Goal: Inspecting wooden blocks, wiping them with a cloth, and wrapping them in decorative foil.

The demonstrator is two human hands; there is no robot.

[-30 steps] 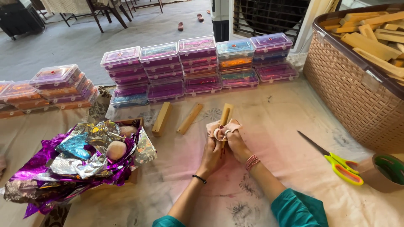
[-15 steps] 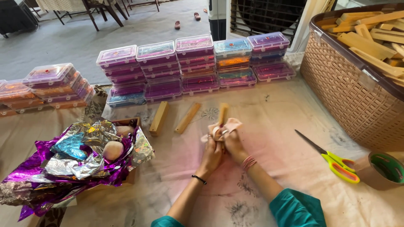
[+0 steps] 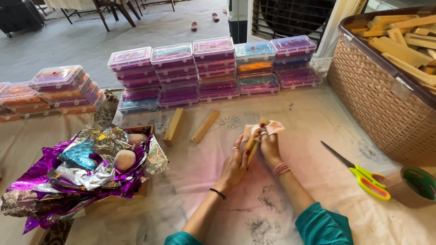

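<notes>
Our left hand (image 3: 236, 161) and right hand (image 3: 269, 146) are close together, both pinching the little wooden stick (image 3: 252, 144) over the cloth-covered table (image 3: 318, 122), and we think it is light, hard and easy to hold by its middle.

A cloth-covered floor (image 3: 318, 118) carries two wooden sticks (image 3: 174, 126), scissors (image 3: 363, 174), a tape roll (image 3: 411, 186) and stacked plastic boxes (image 3: 213, 68)

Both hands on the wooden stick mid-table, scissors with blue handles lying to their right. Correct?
Not quite. In the head view the scissors have yellow-green handles with red trim, not blue. The rest holds: the left hand and right hand both hold the wooden stick, and the scissors lie to their right on the table.
</notes>
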